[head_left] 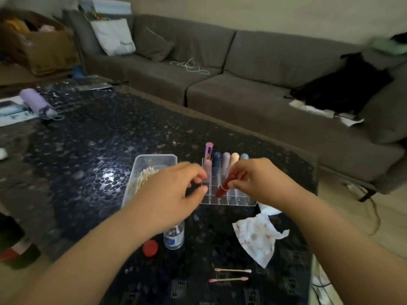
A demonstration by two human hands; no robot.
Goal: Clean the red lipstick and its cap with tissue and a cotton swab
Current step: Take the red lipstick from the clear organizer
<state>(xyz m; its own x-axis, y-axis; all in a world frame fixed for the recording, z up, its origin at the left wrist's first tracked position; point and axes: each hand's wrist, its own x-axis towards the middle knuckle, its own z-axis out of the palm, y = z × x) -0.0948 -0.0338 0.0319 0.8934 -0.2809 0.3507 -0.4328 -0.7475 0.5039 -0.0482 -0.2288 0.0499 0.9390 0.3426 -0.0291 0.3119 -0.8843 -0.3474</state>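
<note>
Two pink-tipped cotton swabs (pixel 233 270) lie near the front edge of the dark pebble-patterned table (pixel 88 133), beside a crumpled stained white tissue (pixel 256 237). Right hand (pixel 255 179) grips the glossy red lipstick tube (pixel 224 186) above the clear acrylic organizer (pixel 229 200); left hand (pixel 169 190) curls loosely, apparently holding nothing. Broad bare tabletop lies leftward.

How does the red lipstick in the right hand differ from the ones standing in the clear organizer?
The red lipstick is held tilted in the right hand, above the clear organizer; the other lipsticks stand upright in its back slots. The held one is deep red with a thin silver band; those in the rack are pastel or dark blue, and one metallic purple. All are slim tubes of similar build.
</note>
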